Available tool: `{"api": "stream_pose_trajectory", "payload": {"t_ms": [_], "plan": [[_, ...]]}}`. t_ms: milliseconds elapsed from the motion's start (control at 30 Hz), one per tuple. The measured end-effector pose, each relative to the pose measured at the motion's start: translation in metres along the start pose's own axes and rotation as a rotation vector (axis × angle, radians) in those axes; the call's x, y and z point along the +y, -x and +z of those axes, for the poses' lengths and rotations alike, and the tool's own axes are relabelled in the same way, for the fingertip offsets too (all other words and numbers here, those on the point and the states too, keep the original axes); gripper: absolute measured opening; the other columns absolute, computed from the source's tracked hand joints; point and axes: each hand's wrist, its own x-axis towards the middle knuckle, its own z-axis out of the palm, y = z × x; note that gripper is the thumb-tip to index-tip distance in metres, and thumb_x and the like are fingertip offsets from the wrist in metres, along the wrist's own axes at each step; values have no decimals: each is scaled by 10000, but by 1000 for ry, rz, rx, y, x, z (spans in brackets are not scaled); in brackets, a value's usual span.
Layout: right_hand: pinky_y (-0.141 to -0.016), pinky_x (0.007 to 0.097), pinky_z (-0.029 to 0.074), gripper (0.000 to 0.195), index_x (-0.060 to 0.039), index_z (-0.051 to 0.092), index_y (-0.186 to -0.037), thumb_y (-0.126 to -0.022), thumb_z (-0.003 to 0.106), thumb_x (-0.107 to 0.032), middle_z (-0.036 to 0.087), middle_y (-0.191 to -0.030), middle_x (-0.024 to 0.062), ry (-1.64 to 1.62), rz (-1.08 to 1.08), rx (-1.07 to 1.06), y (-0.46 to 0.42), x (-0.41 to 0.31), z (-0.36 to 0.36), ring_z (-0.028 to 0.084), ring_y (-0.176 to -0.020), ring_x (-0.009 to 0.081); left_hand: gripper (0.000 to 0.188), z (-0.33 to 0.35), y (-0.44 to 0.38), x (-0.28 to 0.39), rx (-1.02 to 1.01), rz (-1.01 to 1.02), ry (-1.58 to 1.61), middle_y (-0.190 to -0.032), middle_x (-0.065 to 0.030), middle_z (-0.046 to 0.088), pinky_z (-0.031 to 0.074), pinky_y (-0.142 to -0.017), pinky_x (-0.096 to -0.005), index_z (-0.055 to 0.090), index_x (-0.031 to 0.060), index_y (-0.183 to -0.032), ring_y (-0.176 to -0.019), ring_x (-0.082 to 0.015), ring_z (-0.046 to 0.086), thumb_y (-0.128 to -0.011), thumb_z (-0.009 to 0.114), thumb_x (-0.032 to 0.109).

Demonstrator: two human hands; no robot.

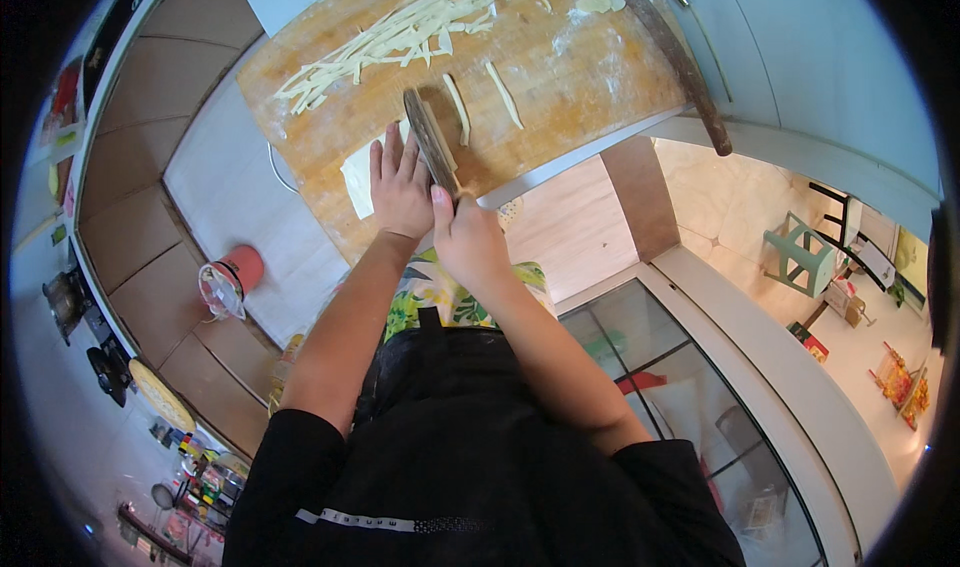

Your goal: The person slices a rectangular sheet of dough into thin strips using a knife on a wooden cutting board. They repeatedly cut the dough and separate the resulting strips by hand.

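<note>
My right hand (472, 241) grips the handle of a broad-bladed kitchen knife (429, 141), its blade standing upright across folded dough. Flat on the folded sheet of dough (360, 181) lies my left hand (400, 192), fingers spread beside the blade and holding nothing. Right of the knife, one cut dough strip (459, 109) rests on the floured wooden board (555, 109), with another strip (504, 94) farther right. A loose pile of noodle strips (397, 31) spreads along the board's far side. The blade hides part of the dough.
A wooden rolling pin (675, 57) lies over the board's right side, its end jutting past the edge. A red bin (244, 267) with a plastic liner stands on the floor at left. Right of me is a glass-paned door (637, 327); a green stool (802, 256) stands beyond.
</note>
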Motion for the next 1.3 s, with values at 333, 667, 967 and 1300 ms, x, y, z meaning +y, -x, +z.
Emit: {"api": "stream_pose_trajectory", "payload": {"t_ms": [333, 667, 967, 1300], "plan": [[-673, 553, 481, 492, 78, 584, -850, -986, 466, -379, 591, -718, 344, -41, -89, 78, -37, -15, 12, 602, -744, 510, 488, 5, 2, -1, -33, -15, -34, -1389, -162, 496, 196, -1142, -554, 588, -4, -1231, -1405, -385, 294, -856, 480, 288], [-674, 543, 479, 516, 87, 603, -859, -996, 445, -385, 608, -741, 322, 60, -86, 22, -20, -3, 6, 600, -745, 509, 481, -5, 1, 0, -64, -35, -8, -1454, -125, 449, 216, -1133, -550, 561, 6, -1287, -1393, -379, 318, -867, 507, 233], [-667, 566, 472, 579, 79, 585, -797, -990, 418, -441, 594, -727, 349, -38, -72, -50, 19, 31, 1, 599, -729, 520, 521, -16, -2, 4, -45, -63, 20, -1462, -118, 440, 230, -1131, -542, 551, -9, -1300, -1381, -380, 338, -845, 544, 243], [-741, 535, 473, 626, 107, 611, -792, -1000, 399, -444, 597, -791, 366, 106, -106, 23, -43, 6, -30, 600, -820, 522, 482, -12, -2, 5, 44, -93, 17, -1443, -94, 467, 242, -1130, -517, 552, 31, -1313, -1369, -350, 367, -884, 531, 248]]}}
